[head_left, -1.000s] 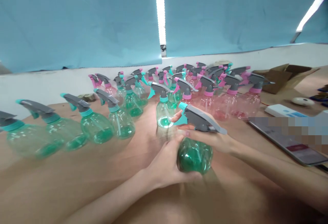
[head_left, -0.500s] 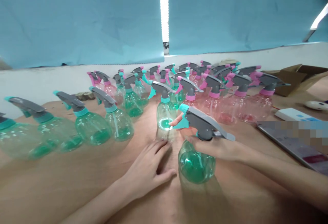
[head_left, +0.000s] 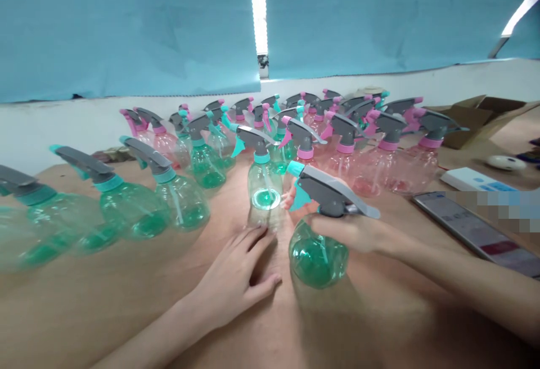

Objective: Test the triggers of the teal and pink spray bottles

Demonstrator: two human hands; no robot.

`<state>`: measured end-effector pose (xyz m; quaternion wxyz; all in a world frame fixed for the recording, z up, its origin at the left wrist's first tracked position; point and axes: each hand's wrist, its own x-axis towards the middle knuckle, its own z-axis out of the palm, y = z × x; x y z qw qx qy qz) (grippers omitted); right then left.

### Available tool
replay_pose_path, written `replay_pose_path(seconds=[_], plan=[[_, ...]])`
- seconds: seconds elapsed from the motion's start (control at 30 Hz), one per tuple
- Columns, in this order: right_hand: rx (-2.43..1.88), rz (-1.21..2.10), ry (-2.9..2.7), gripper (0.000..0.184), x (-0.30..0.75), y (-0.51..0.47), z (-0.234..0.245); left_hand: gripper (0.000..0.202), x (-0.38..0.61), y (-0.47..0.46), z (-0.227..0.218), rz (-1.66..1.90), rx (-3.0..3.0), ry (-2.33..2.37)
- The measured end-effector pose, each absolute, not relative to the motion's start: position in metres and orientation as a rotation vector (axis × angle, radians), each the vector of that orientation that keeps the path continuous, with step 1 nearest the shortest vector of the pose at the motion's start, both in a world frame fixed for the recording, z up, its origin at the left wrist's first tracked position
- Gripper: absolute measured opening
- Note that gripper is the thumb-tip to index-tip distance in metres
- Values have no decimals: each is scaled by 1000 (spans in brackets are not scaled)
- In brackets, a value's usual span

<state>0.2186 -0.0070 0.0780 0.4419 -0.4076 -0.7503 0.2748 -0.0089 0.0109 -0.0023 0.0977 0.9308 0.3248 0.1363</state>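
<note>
My right hand (head_left: pixel 352 229) grips the neck of a green spray bottle (head_left: pixel 317 256) under its grey trigger head (head_left: pixel 331 193), with a finger on the teal trigger. The bottle stands on the brown table (head_left: pixel 126 301). My left hand (head_left: pixel 236 279) lies flat on the table just left of the bottle, fingers stretched out, holding nothing. Another green spray bottle (head_left: pixel 264 180) stands right behind the hands.
Several green spray bottles (head_left: pixel 177 194) line the left side and several pink ones (head_left: pixel 379 155) crowd the back right. A phone (head_left: pixel 476 231) and a white box (head_left: pixel 475 179) lie at the right. An open cardboard box (head_left: pixel 476 116) sits at the far right.
My left hand let go of the bottle's body and came to rest flat on the table. My right hand kept hold of the bottle, which shifted slightly.
</note>
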Motion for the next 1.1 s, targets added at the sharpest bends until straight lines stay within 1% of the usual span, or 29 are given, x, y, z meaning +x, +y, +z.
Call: replay_pose_path(seconds=[0.1, 0.27, 0.37, 0.43, 0.57, 0.73, 0.9, 1.03, 1.1], plan=[[-943, 758, -1797, 15, 221, -6, 76, 58, -9, 10, -2, 395, 2756, 955], [-948, 842, -1768, 13, 222, -6, 75, 59, -9, 10, -2, 353, 2761, 966], [-961, 834, -1779, 12, 222, -5, 75, 60, -10, 10, -2, 338, 2760, 970], [-976, 789, -1778, 16, 221, -5, 73, 60, -10, 10, -2, 342, 2756, 967], [-1011, 733, -1764, 29, 218, -4, 68, 59, -10, 10, -3, 345, 2748, 966], [-1015, 734, -1761, 28, 216, -3, 58, 59, -10, 9, -3, 349, 2751, 961], [-1021, 682, -1770, 42, 218, -2, 50, 58, -9, 9, -2, 340, 2751, 975], [-990, 662, -1845, 39, 220, -2, 49, 57, -9, 9, -1, 327, 2763, 975], [-987, 693, -1857, 42, 221, -1, 50, 57, -9, 9, -1, 322, 2766, 976]])
